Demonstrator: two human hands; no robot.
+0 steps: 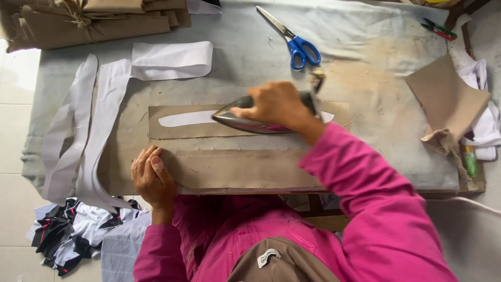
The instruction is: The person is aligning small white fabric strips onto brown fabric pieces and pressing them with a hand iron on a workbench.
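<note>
Pressing a white strip on brown fabric

Right hand (276, 104) clenches the iron (250, 120) over the white interfacing strip (182, 119); left hand (152, 177) lies flat, released, on the brown fabric piece (240, 169).

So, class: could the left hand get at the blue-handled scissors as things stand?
Probably not directly. The left hand rests flat at the near table edge, while the scissors lie at the far side, with the right hand and its iron in between.

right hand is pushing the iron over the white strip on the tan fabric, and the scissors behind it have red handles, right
Not quite: the scissors have blue handles, as the head view shows. The rest holds: the right hand grips the iron over the white strip on the tan fabric.
</note>
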